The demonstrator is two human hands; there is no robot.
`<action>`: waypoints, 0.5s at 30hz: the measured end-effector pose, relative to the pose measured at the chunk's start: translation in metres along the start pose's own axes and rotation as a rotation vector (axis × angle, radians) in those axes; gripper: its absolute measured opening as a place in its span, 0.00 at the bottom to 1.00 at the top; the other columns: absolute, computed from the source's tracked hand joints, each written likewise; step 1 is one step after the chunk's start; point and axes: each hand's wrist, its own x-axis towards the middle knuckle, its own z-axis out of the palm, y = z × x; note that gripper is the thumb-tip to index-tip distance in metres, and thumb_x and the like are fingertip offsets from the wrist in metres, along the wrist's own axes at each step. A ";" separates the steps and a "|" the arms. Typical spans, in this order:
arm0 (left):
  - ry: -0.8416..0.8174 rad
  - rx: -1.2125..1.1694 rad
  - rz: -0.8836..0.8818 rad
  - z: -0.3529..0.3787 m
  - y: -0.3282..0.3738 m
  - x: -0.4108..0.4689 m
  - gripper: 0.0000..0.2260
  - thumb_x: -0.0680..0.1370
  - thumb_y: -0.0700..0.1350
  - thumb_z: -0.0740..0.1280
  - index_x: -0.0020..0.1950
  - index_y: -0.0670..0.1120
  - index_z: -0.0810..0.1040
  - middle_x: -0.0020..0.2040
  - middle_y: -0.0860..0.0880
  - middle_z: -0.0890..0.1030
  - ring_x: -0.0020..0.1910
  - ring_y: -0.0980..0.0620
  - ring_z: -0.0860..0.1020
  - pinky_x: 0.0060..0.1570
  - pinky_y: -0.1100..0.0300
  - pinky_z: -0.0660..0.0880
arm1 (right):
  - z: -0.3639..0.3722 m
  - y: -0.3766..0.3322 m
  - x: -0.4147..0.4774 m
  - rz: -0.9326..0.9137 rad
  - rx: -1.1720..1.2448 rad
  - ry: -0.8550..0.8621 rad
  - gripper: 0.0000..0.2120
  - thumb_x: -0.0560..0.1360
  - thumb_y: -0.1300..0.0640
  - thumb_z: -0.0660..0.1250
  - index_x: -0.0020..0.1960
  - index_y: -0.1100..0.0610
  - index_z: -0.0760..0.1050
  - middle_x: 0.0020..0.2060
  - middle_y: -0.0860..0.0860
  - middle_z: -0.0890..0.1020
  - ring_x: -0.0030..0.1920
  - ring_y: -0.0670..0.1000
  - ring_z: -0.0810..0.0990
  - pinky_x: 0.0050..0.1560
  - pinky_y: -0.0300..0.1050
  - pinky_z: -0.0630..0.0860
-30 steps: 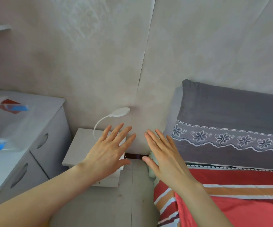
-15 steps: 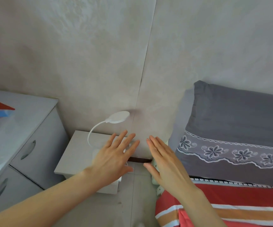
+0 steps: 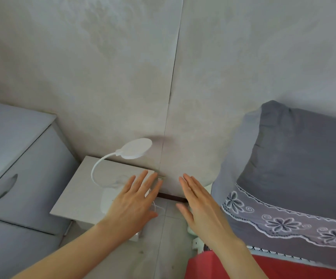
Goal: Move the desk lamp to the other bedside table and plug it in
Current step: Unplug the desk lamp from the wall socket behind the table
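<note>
A white desk lamp (image 3: 135, 148) with a round head and a curved flexible neck stands on a small grey bedside table (image 3: 76, 196) against the wall. My left hand (image 3: 132, 204) hovers flat over the table's right part, fingers spread, and covers most of the lamp's base. A thin white cord (image 3: 158, 207) trails off the table's right edge. My right hand (image 3: 201, 206) is held flat, fingers apart, over the gap between table and bed. Neither hand holds anything.
A grey cabinet (image 3: 20, 178) with recessed drawer handles stands to the left of the table. On the right lies a bed with a grey flower-trimmed pillow (image 3: 296, 178) and a red cover (image 3: 219, 266). The beige wall (image 3: 163, 77) is close behind.
The view has moved closer to the bedside table and tilted down. Both hands have reached forward, and my left hand now covers the lamp's base.
</note>
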 end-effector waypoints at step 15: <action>-0.115 -0.175 -0.055 0.142 -0.018 0.083 0.33 0.54 0.40 0.84 0.59 0.40 0.82 0.61 0.41 0.81 0.58 0.44 0.82 0.36 0.63 0.82 | 0.111 0.046 0.071 0.145 0.036 0.083 0.25 0.70 0.60 0.75 0.66 0.60 0.74 0.63 0.55 0.79 0.62 0.53 0.79 0.55 0.46 0.80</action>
